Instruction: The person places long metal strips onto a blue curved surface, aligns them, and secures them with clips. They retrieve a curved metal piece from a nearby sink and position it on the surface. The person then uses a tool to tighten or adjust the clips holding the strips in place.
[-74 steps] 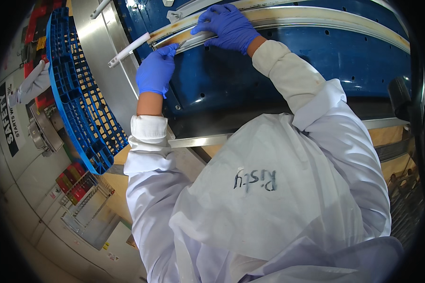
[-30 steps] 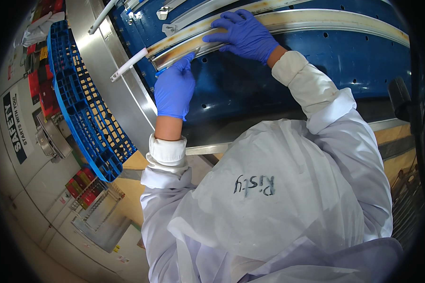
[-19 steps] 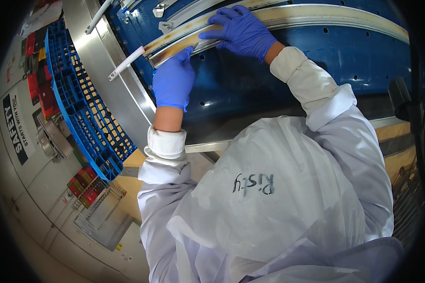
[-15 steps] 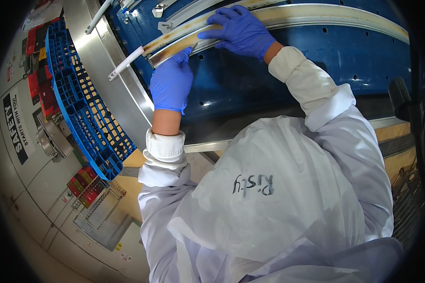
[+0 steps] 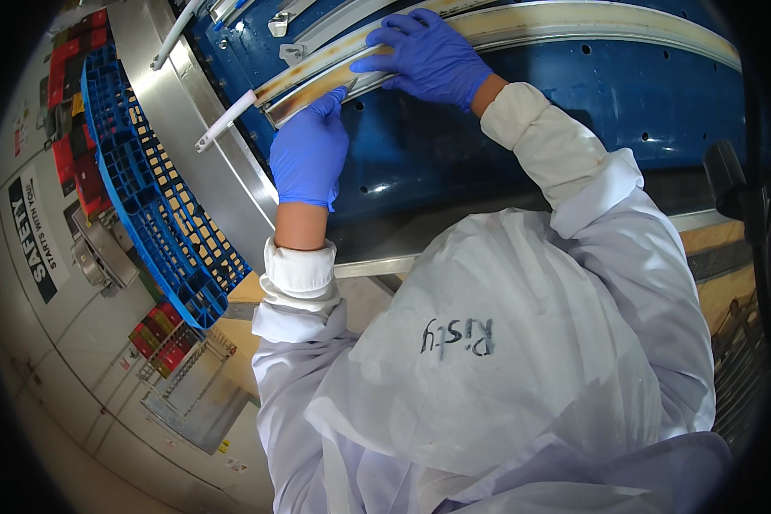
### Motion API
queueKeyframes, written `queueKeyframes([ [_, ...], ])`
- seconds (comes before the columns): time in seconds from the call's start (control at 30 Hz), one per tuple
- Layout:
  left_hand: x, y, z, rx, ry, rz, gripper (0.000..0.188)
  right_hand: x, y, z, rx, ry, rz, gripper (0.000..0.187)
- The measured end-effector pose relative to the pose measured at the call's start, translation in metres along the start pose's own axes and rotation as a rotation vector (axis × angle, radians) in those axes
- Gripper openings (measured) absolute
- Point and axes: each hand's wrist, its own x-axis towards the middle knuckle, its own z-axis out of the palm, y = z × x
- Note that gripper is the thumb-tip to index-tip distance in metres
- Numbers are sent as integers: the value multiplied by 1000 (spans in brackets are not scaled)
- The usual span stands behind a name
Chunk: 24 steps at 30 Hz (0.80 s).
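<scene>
On the far left, the sign (image 5: 34,238) hangs on the wall, with red bins (image 5: 79,167) above it and the blue pallet (image 5: 141,184) beside them. Next comes the steel rim (image 5: 218,167), crossed by a white rod (image 5: 225,122) whose tip sits by the ends of two bars. Against the frame from two and a half seconds ago, all of these lie differently, since the whole view has shifted.

The left hand (image 5: 310,152) is closed around a slim tool (image 5: 350,84); only a grey point shows past the fingertips, at the edge of the near bar (image 5: 591,20). Earlier these fingers were close to that bar's end; now they are further right along it. The near bar, pale with brown stains, lies across the blue surface (image 5: 454,146), below the far bar (image 5: 321,56). Two metal clips (image 5: 290,53) beyond them show more fully than in the earliest frame.

The right hand (image 5: 428,58) is open, palm down, its thumb on the near bar; its fingers are more spread than at first. Below is the white apron (image 5: 488,403), and at far right a black post (image 5: 726,178).
</scene>
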Motion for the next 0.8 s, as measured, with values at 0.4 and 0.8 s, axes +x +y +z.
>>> queueKeyframes([
  [0.4,-2,2,3,-28,34,-9,26,0,-1,0,17,21,11,39],
  [0.8,0,8,4,12,51,35,26,1,0,2,-8,9,3,38],
])
